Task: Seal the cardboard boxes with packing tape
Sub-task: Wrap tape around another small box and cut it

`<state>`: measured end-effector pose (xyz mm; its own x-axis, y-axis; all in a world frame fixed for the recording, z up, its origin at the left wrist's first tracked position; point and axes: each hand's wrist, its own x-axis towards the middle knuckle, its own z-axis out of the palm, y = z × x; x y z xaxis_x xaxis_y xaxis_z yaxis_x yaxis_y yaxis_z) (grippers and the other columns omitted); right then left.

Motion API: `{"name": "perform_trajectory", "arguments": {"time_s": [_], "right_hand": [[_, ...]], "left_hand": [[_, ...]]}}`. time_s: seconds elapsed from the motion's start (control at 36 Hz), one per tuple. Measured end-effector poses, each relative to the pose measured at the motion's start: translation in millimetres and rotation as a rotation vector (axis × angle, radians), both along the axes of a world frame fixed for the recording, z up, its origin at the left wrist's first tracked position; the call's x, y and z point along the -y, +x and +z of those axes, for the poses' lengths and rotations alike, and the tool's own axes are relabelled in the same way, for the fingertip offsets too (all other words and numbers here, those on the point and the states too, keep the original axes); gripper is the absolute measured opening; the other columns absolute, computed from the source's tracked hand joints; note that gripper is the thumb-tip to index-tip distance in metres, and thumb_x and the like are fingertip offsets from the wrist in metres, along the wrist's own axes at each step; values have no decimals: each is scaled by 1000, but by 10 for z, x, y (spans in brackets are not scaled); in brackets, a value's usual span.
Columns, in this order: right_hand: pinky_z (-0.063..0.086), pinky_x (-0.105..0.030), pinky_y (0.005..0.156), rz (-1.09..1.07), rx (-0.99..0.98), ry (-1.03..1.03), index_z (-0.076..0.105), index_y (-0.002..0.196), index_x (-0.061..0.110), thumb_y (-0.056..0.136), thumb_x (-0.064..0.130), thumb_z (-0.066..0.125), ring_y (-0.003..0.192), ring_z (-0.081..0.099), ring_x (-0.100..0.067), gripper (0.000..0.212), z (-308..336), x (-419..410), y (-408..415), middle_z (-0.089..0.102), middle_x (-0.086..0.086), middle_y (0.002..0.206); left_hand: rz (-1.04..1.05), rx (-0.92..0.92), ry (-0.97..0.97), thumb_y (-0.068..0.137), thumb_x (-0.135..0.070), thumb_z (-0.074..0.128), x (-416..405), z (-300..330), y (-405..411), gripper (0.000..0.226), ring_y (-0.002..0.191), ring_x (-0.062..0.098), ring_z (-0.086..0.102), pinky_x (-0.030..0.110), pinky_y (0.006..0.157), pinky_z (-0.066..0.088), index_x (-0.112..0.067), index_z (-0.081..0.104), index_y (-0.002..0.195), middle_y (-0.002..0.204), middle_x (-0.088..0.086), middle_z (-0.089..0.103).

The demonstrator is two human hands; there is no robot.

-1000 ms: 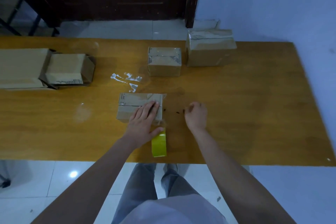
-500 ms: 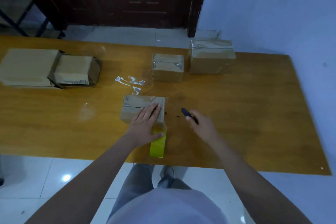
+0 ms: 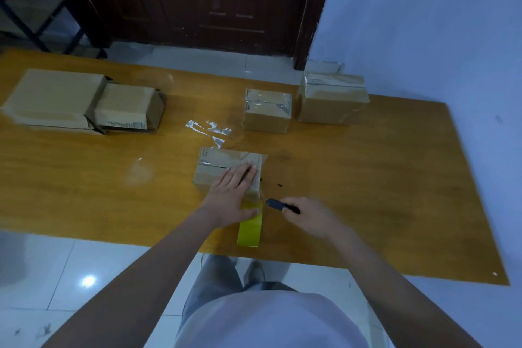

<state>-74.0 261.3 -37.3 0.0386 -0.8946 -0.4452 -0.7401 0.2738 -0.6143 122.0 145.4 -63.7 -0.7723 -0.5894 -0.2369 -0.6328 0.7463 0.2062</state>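
This looks like a plain back room used for packing parcels rather than a proper warehouse or office. A long bare wooden table (image 3: 367,178) stands on a glossy white tiled floor (image 3: 56,277), close to a pale painted wall (image 3: 423,22) and a dark wooden door (image 3: 211,3), with part of a metal-framed shelf (image 3: 34,11) in the far left corner. On the table lie several small cardboard boxes (image 3: 267,113), some already taped, flattened cartons (image 3: 53,99), scraps of clear tape (image 3: 210,131) and a yellow tape roll (image 3: 250,230).
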Motion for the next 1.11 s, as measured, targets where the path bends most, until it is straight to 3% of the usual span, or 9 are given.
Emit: {"name": "perform_trajectory", "arguments": {"time_s": [0.14,0.25,0.39,0.53,0.64,0.78,0.92,1.0,1.11], "right_hand": [[31,-20,52,30,-130,-106,60,116,26,98,28,47,60,48,-2,23,-29,19,69,57,12,81],[42,-31,54,19,-46,-29,51,126,29,98,32,46,57,52,-9,29,-20,53,122,64,2,83],[31,-27,52,58,7,12,62,111,32,98,30,44,54,47,-9,23,-18,154,161,54,9,65],[27,-30,52,21,77,83,68,102,12,97,27,45,56,42,-15,28,13,244,173,49,-5,65],[28,-29,53,-33,97,151,65,91,3,97,29,46,54,39,-16,33,7,297,174,45,-4,63],[27,-28,50,-135,168,196,56,67,17,97,29,46,48,35,-12,35,41,293,162,42,2,55],[25,-26,46,-252,76,283,62,89,4,99,26,43,48,33,-14,32,-73,66,-103,39,0,57],[35,-28,50,-310,-39,319,60,92,8,99,26,40,55,47,-19,28,-218,-127,-296,49,-5,66],[47,-31,62,-406,-256,257,60,112,13,99,28,38,77,60,-23,30,-446,-229,-369,62,-7,89]], "left_hand": [[-4,-7,-22,65,-79,11,-1,-12,-2,107,147,15,-7,29,112,-16,-21,-17,150,160,-2,-11],[-5,-3,-24,71,-79,18,-3,-9,1,104,146,15,-8,30,112,-16,-21,-17,150,159,-3,-12],[-15,5,-35,67,-81,13,3,-16,6,106,146,15,-8,30,113,-15,-21,-16,150,159,-3,-12],[-14,9,-43,77,-79,25,-14,2,3,103,147,17,-7,30,112,-16,-20,-16,150,160,-2,-12],[-12,13,-60,66,-80,8,-10,-6,-7,105,146,15,-7,29,111,-18,-21,-17,150,160,-3,-11],[-7,-17,-42,69,-78,11,-5,-15,-6,103,147,16,-4,28,111,-17,-20,-11,151,160,-1,-6],[-5,12,-53,82,-75,36,-30,18,-9,102,147,16,-6,29,111,-18,-19,-15,150,160,-1,-9],[-6,20,-50,69,-81,15,-18,4,-17,106,147,17,-4,29,111,-18,-20,-16,150,160,0,-7],[-4,15,-41,66,-81,11,-15,-11,-9,107,147,16,-4,29,111,-18,-21,-15,150,160,-1,-6]]}}
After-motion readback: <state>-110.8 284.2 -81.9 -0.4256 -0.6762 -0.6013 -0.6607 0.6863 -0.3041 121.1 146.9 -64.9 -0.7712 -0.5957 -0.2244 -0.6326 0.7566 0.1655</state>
